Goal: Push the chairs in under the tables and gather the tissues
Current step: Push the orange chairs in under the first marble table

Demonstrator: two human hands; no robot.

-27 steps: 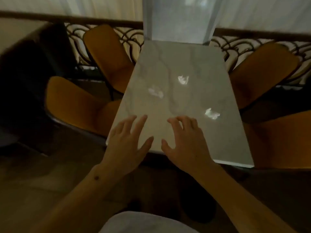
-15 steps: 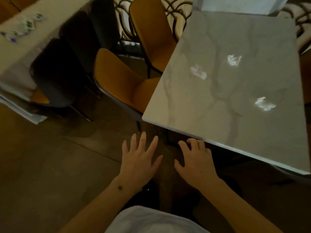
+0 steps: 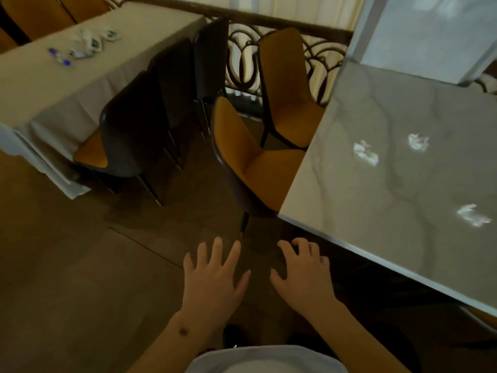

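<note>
Two tables: a marble surface (image 3: 376, 184) at right, a clothed one (image 3: 67, 84) at left. Four chairs show between them, two orange (image 3: 258, 168), two dark-backed (image 3: 129, 135). Three crumpled tissues (image 3: 365, 154) lie on the marble. Both hands, left (image 3: 215, 281) and right (image 3: 304, 278), hover spread, holding nothing. No writing is legible.

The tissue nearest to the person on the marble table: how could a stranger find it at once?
Start at the white marble table on the right of the head view. Three crumpled white tissues lie on it; two sit side by side farther up. The one wanted lies alone, closest to the table's near edge and farthest to the right.
</note>
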